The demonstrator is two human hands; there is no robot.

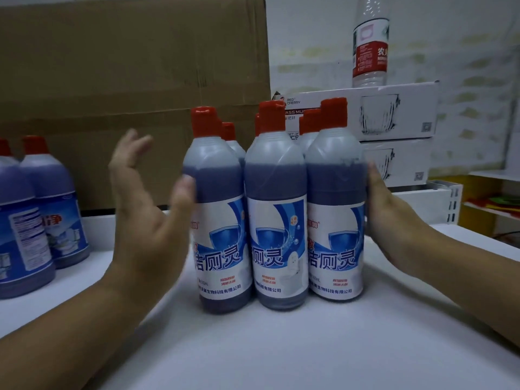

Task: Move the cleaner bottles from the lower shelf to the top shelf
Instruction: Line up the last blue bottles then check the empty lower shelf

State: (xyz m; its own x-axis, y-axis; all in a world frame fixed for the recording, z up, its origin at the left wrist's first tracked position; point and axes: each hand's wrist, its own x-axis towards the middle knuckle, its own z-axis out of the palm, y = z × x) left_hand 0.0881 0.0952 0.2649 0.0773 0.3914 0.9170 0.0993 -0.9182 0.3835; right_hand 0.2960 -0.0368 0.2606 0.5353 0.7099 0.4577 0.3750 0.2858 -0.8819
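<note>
Several cleaner bottles (277,209) with red caps, dark blue liquid and white-blue labels stand upright in a tight cluster on a white shelf surface (281,347). My left hand (149,209) is held flat beside the leftmost bottle, fingers straight, its thumb tip at the bottle's side. On the other side, my right hand (394,218) lies flat against the rightmost bottle, its fingers partly hidden behind it. Neither hand curls round a bottle.
Two wider purple bottles (42,215) stand at the left edge of the shelf. A big cardboard box (126,80) rises behind. White glass-mug boxes (394,114) are stacked at the back right, with a clear water bottle (371,49) on top.
</note>
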